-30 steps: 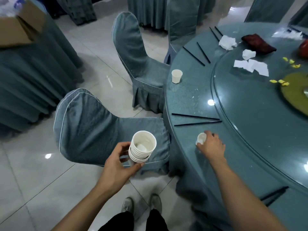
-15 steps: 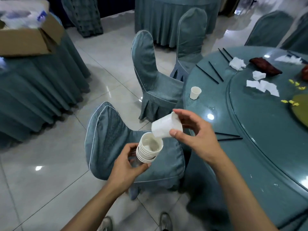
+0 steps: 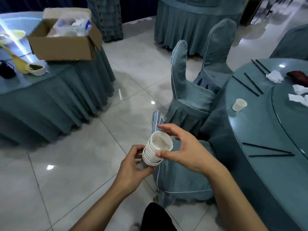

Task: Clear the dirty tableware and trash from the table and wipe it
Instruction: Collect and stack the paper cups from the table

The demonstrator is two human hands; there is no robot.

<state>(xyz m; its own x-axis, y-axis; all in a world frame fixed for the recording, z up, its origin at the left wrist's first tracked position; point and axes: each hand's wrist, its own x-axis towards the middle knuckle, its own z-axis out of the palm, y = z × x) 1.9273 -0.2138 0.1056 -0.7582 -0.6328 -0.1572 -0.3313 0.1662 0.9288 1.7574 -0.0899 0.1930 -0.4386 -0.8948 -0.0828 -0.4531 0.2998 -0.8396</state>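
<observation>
two hands: left (image 3: 133,165) grips cup stack (image 3: 155,150), right (image 3: 185,150) half-open on it | glass-topped table (image 3: 260,130) | tiled floor (image 3: 75,164)

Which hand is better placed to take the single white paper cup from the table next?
Right hand: nearer the white paper cup. Left hand holds the stack of white paper cups.

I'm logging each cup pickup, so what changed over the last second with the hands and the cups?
The right hand lifted a paper cup off the table, carried it left and seated it on the cup stack; its fingers now rest at the top cup's rim. The left hand kept gripping the stack from below. The other cup and the black chopsticks stayed on the table.
</observation>
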